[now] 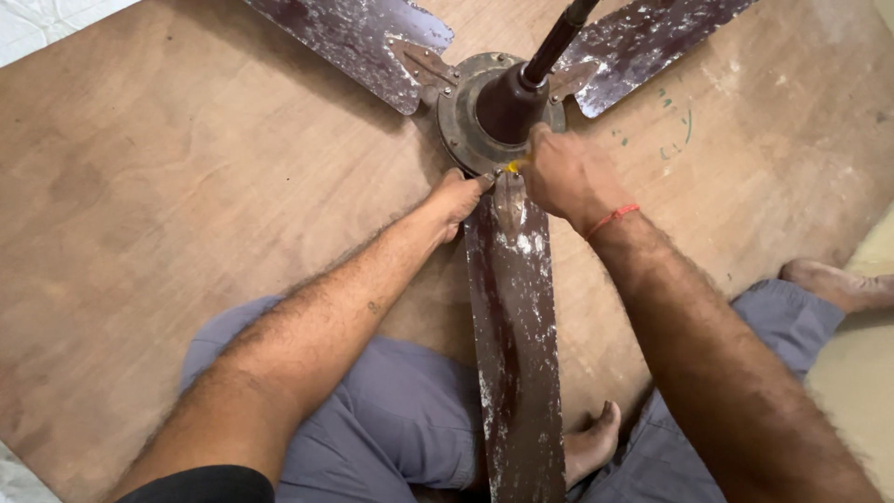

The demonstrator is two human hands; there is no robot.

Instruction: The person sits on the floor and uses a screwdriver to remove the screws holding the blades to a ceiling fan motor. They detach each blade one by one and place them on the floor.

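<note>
The left hand (458,198) rests with its fingertips pinched at the root of the near fan blade (515,345), right where that blade meets the round motor hub (466,116). The right hand (565,172), a red thread around its wrist, is closed around a small yellow-handled tool (513,166) whose tip sits at the same joint, so the two hands nearly touch. The old ceiling fan lies flat on a brown plywood sheet (186,186), its dark brown blades flecked with white paint; two more blades (349,42) spread away at the top, and a dark downrod (557,42) rises from the hub toward the camera. The person sits cross-legged in grey trousers, bare feet beside the near blade. Faint green scribbles (675,126) mark the board to the right of the hub. A pale patterned floor (47,19) shows past the board's upper left corner.
</note>
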